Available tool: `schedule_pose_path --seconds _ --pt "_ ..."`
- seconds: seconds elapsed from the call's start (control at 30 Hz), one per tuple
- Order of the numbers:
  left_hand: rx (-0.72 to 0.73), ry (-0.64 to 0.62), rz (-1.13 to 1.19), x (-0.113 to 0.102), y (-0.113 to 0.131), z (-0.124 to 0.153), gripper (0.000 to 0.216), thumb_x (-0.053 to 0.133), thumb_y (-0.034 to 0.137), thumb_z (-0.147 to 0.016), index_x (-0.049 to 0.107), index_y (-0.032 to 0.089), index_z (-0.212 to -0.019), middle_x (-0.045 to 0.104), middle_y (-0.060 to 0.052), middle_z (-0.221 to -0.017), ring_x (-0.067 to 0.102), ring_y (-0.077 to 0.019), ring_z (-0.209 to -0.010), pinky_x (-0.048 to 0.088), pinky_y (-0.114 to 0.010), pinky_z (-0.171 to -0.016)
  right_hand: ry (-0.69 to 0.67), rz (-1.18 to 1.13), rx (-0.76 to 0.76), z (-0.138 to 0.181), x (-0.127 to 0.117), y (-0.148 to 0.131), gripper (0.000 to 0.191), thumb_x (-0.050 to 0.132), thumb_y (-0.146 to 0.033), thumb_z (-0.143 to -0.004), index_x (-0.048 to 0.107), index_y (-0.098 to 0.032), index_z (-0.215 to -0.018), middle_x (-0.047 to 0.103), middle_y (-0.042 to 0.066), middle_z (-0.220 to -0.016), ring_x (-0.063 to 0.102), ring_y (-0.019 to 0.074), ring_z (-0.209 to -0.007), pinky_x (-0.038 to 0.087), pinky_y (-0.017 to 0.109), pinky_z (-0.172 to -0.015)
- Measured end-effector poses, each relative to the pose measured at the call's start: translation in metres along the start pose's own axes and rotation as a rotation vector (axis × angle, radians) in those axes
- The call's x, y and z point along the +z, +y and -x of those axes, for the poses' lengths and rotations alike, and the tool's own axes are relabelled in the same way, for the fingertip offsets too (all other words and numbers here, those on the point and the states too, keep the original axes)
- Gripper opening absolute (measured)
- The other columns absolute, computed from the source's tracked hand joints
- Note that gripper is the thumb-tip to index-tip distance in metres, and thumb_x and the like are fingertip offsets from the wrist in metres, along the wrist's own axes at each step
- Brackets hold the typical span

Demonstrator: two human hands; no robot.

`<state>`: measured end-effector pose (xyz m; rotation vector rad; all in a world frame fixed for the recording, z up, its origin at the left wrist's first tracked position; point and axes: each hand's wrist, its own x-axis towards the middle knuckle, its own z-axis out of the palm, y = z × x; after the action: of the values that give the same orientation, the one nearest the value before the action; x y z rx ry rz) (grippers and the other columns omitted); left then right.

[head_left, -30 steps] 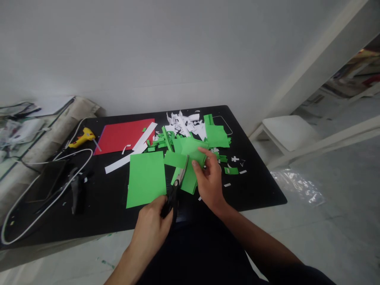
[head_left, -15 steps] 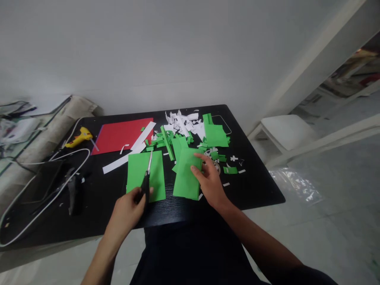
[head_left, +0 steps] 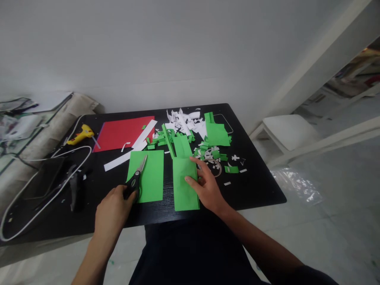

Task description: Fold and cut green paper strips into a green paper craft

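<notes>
My left hand is closed on the black handles of a pair of scissors. The blades are together, pointing up and to the right over a flat green sheet. In my right hand is a folded piece of green paper, with the thumb on its face and other fingers along its right edge. The far end of that piece meets another green strip behind it.
Behind lie green and white paper scraps, a roll of tape and a red sheet under white strips. A yellow glue gun, a white cable and a black tool are at left; a white stool stands right.
The scissors have tilted down and left, lower over the green sheet. My right hand has brought the folded green paper slightly nearer and straightened it.
</notes>
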<state>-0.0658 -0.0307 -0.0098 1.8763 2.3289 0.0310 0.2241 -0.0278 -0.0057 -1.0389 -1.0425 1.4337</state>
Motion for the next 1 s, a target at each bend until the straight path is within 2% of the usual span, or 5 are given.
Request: schedule_pose_path --seconds 0.3,0.53,0.77,0.9,1.0 --pt "0.102 0.165 0.375 -0.013 0.027 0.010 0.039 0.057 0.051 -0.091 0.075 0.018 -0.103 0.074 -0.013 -0.106 0.070 -0.0299 -0.091 0.054 -0.041 -0.081 -0.079 0.068 -0.053 0.007 0.004 0.006 0.058 0.073 -0.034 -0.093 0.052 -0.034 -0.147 0.073 0.005 -0.107 0.074 0.0236 -0.090 0.062 0.038 -0.078" --pt "0.237 -0.257 1.371 0.003 0.097 0.033 0.033 0.078 0.048 -0.085 0.069 0.019 -0.096 0.076 -0.005 -0.089 0.071 -0.0204 -0.082 0.057 -0.029 -0.075 -0.150 0.155 -0.115 0.009 0.006 0.008 0.061 0.070 -0.032 -0.096 0.047 -0.036 -0.153 0.071 0.005 -0.106 0.073 0.0238 -0.087 0.062 0.038 -0.076" --pt "0.120 -0.314 1.533 0.012 0.100 0.032 0.039 0.087 0.048 -0.077 0.069 0.017 -0.092 0.079 -0.008 -0.099 0.074 -0.0225 -0.088 0.058 -0.030 -0.079 -0.087 0.090 0.036 0.008 0.005 0.014 0.086 0.079 -0.038 -0.088 0.032 -0.036 -0.160 0.067 0.009 -0.129 0.075 0.0246 -0.095 0.061 0.041 -0.083" --pt "0.057 -0.305 1.552 0.013 0.101 0.029 0.045 0.088 0.051 -0.073 0.068 0.016 -0.094 0.080 -0.010 -0.098 0.075 -0.0240 -0.087 0.059 -0.033 -0.078 -0.069 0.050 0.129 0.005 0.004 0.018 0.045 0.076 -0.046 -0.087 0.065 -0.021 -0.123 0.073 0.007 -0.104 0.072 0.0242 -0.092 0.057 0.038 -0.082" --pt "0.058 -0.323 1.552 0.017 0.103 0.029 0.045 0.088 0.052 -0.073 0.067 0.017 -0.092 0.080 -0.008 -0.094 0.075 -0.0229 -0.083 0.059 -0.032 -0.075 -0.087 0.135 0.109 0.005 0.001 0.018 0.031 0.074 -0.047 -0.087 0.063 -0.019 -0.078 0.064 0.000 -0.074 0.062 0.0187 -0.074 0.050 0.031 -0.069"
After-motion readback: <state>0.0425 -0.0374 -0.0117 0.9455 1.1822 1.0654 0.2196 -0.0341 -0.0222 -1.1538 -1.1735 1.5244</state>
